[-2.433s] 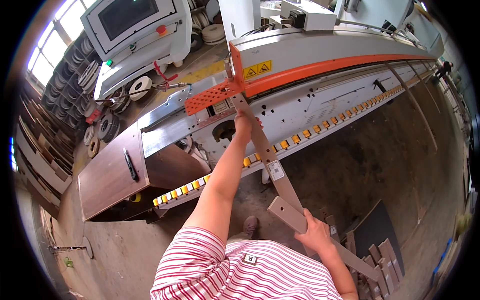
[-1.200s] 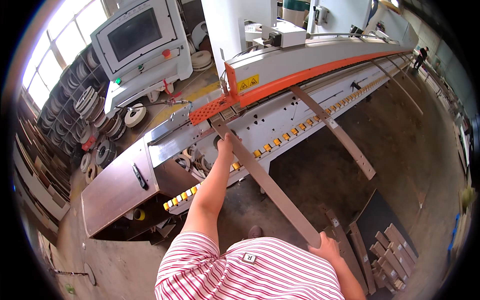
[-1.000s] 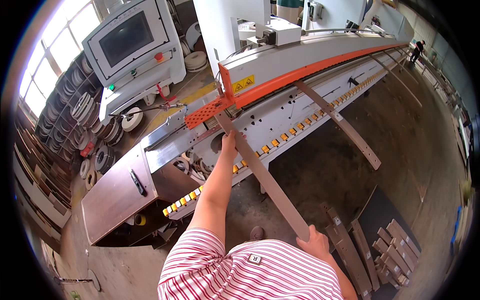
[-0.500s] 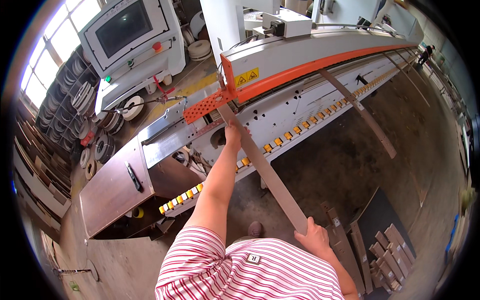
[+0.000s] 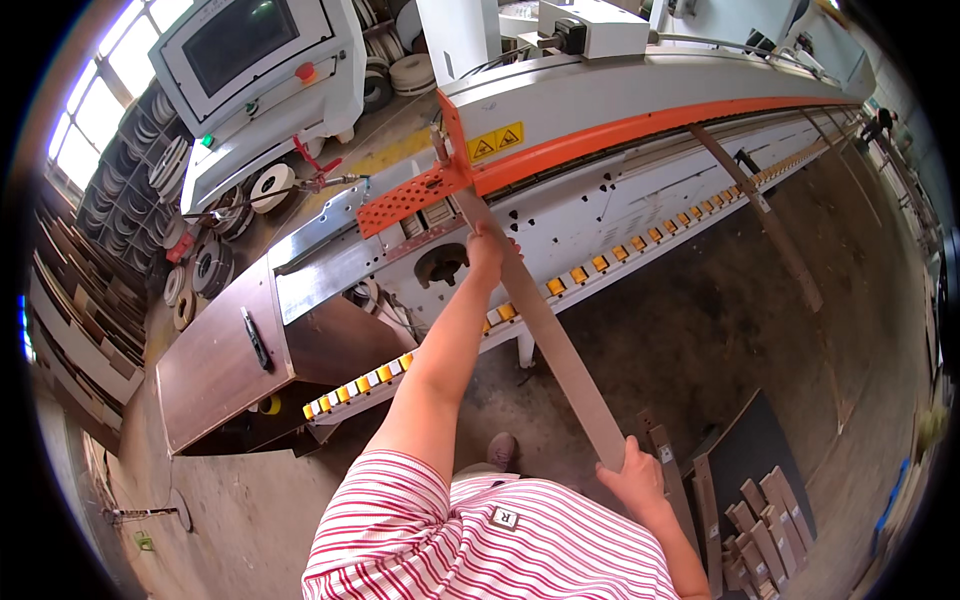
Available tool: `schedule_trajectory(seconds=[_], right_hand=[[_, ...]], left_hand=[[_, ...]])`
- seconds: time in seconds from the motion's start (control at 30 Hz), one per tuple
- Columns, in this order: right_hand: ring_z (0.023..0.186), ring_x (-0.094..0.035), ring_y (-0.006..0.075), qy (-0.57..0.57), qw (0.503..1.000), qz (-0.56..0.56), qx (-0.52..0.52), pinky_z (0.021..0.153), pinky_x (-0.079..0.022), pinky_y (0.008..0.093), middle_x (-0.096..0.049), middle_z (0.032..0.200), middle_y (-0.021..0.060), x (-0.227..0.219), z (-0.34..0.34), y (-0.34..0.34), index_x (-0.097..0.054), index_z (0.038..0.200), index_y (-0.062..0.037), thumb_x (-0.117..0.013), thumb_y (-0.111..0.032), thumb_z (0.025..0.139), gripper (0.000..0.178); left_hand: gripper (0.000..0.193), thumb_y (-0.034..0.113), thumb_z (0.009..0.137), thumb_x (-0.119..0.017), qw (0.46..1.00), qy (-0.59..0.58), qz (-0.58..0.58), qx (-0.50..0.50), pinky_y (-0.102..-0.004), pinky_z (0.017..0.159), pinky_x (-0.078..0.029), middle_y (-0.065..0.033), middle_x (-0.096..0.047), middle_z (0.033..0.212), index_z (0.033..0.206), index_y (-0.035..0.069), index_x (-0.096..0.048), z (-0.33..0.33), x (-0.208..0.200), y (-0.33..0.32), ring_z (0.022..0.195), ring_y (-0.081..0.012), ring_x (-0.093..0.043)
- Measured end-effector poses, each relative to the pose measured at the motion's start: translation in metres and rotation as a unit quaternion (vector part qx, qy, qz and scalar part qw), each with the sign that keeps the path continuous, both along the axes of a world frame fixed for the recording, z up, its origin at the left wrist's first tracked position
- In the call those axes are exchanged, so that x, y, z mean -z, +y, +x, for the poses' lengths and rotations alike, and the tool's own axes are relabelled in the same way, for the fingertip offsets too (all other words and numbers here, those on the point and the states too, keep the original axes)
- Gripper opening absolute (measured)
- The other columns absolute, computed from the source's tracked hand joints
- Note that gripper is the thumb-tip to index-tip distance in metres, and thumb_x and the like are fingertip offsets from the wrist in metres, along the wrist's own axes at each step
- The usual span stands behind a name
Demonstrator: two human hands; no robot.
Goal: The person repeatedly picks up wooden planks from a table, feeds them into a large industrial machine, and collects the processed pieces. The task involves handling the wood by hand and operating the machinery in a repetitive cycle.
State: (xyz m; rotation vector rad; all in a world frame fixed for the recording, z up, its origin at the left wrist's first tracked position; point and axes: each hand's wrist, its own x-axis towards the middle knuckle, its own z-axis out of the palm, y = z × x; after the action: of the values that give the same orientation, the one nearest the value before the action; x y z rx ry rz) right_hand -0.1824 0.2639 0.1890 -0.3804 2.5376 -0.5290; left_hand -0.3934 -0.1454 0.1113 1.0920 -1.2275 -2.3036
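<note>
A long, narrow brown board (image 5: 560, 350) slants across the view, its far end at the orange guard (image 5: 415, 200) of a long edge-banding machine (image 5: 620, 110). My left hand (image 5: 486, 252) grips the board near that far end, arm stretched out. At the near end, my right hand (image 5: 634, 476) is closed round the board, thumb on top. The board passes over the machine's row of yellow rollers (image 5: 575, 276). Whether its tip lies inside the machine is hidden by the guard.
A control panel with a dark screen (image 5: 240, 45) stands at the upper left. A box knife (image 5: 256, 340) lies on a brown cabinet (image 5: 220, 370). Cut strips (image 5: 770, 530) are stacked on the floor at lower right. Other strips (image 5: 760, 210) stick out of the machine; a person (image 5: 880, 124) stands far off.
The view has shifted slightly. Both hands still hold the board, which lies at nearly the same slant. The strip sticking out farther along has moved right, away from me.
</note>
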Motion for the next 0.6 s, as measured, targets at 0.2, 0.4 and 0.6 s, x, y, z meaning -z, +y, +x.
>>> schedule_trajectory(seconds=[0.2,0.4,0.6], right_hand=[[0.088,-0.066,0.0455,0.065,0.998,-0.016,0.007,0.081,-0.053,0.0511,-0.067,0.092,0.0292,-0.005,-0.042,0.022,-0.051,0.109,0.0014,-0.075,-0.036,0.074,0.057],[0.112,-0.054,0.0324,0.389,0.913,-0.098,0.066,0.098,-0.043,0.0449,-0.056,0.119,0.0132,0.008,-0.005,0.061,-0.052,0.122,-0.0069,-0.075,-0.019,0.075,0.054],[0.107,-0.055,0.0335,0.236,0.938,-0.104,0.23,0.093,-0.043,0.0456,-0.057,0.11,0.0135,0.121,0.136,0.102,-0.055,0.108,-0.0059,-0.068,-0.011,0.074,0.037]], left_hand=[[0.043,0.046,0.105,-0.032,0.998,0.063,-0.016,0.015,-0.0519,0.059,-0.056,-0.0181,-0.06,0.082,0.118,0.005,-0.041,-0.069,0.05,0.016,0.067,-0.0337,-0.064],[0.02,0.008,0.095,-0.046,0.654,0.075,-0.746,0.099,-0.0368,0.082,-0.052,-0.0145,-0.066,0.106,0.103,0.006,-0.064,-0.066,0.072,-0.018,0.1,-0.0237,-0.064],[0.039,0.019,0.102,-0.053,0.699,0.159,-0.656,0.238,-0.0386,0.096,-0.047,-0.0181,-0.05,0.125,0.133,-0.001,-0.039,0.123,0.041,0.1,0.11,-0.0272,-0.055]])
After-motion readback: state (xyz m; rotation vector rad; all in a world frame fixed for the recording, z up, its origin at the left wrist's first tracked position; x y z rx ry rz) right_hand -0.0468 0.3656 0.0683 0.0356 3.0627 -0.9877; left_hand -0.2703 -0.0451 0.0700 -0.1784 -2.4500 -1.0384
